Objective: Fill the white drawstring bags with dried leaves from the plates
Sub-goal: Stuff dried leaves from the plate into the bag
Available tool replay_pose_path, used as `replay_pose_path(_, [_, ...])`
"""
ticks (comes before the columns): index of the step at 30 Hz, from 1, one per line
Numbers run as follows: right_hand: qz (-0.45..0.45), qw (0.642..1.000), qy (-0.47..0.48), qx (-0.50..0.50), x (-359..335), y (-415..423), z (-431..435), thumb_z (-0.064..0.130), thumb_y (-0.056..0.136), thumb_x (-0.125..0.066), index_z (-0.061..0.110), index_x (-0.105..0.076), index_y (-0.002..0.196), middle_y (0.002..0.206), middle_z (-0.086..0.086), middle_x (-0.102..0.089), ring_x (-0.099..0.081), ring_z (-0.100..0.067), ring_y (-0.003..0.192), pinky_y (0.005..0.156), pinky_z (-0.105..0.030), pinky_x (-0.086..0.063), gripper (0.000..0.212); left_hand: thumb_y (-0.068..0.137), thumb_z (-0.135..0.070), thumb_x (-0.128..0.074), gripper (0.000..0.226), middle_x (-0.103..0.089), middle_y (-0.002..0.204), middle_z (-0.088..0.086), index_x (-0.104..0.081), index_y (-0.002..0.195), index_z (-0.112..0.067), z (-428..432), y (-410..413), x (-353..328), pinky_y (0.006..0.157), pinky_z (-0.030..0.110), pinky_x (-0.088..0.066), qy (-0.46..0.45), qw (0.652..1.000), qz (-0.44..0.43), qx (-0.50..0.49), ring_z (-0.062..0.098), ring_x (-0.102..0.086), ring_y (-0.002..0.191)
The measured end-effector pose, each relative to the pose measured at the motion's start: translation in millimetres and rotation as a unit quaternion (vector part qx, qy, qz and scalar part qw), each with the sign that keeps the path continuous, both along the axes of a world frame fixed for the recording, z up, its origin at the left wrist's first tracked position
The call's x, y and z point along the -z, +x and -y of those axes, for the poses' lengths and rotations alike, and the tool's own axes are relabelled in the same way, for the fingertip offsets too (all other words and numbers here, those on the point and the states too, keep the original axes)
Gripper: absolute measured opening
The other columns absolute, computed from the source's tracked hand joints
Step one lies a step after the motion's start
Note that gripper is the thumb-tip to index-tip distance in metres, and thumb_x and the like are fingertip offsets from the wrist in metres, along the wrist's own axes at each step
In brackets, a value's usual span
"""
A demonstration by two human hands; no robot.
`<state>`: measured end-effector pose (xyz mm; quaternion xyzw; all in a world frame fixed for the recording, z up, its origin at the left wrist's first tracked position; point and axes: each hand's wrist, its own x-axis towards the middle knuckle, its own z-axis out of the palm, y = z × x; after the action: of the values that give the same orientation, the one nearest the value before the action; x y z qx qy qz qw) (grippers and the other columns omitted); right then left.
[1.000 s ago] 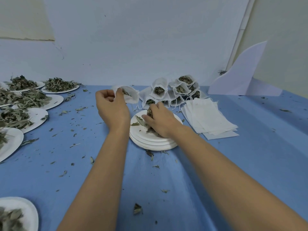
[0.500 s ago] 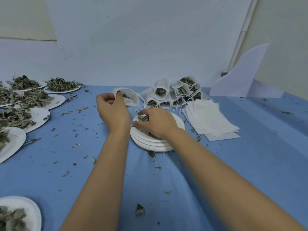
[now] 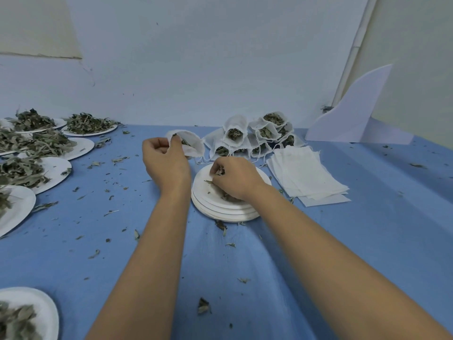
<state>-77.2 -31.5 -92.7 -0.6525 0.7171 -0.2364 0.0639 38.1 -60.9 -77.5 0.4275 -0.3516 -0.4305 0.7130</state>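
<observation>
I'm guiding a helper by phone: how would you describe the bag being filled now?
On the blue table, find the stack of white plates in the middle, where the right hand pinches dried leaves. Just behind it, the left hand holds one white bag by its mouth. Unlike the filled bags piled to its right, it is in a hand.

Two forearms and two hands are in view; the rest of the person lies outside the frame.

Left hand (image 3: pixel 166 165) and left forearm (image 3: pixel 157 241): uncovered along the whole visible length, from the lower frame edge to the fingertips. The surface is smooth and even, with faint creasing at the wrist.

Right hand (image 3: pixel 235 180) and right forearm (image 3: pixel 318 253): likewise bare throughout and of matching slender build.

The fingernails are too small to assess. Clothing cannot be determined from this view.
</observation>
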Motion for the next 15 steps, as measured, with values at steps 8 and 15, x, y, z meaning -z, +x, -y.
replay_pose_path(8, [0.018,0.997,-0.044,-0.057,-16,-14,-14,0.055,0.09,-0.049,0.043,-0.034,0.142,0.158,0.004,-0.019,-0.022,-0.018,0.143,0.114,-0.042,-0.019,0.056,0.087,-0.014,-0.062,0.024,-0.049,0.069,-0.004,-0.044,0.075,-0.023,-1,-1,-1,0.083,0.048,-0.054,0.002,1.0,0.013,-0.003,0.015,-0.053,0.068])
replay_pose_path(15, [-0.078,0.986,0.026,-0.142,0,-28,-27,0.057,0.093,-0.044,0.037,-0.025,0.148,0.16,0.009,-0.002,0.0,-0.009,0.146,0.119,-0.042,-0.002,0.061,0.086,-0.014,-0.063,0.024,-0.049,0.07,-0.003,-0.044,0.075,-0.023,0,-1,0,0.084,0.049,-0.054,0.008,1.0,0.009,-0.001,0.018,-0.054,0.071])
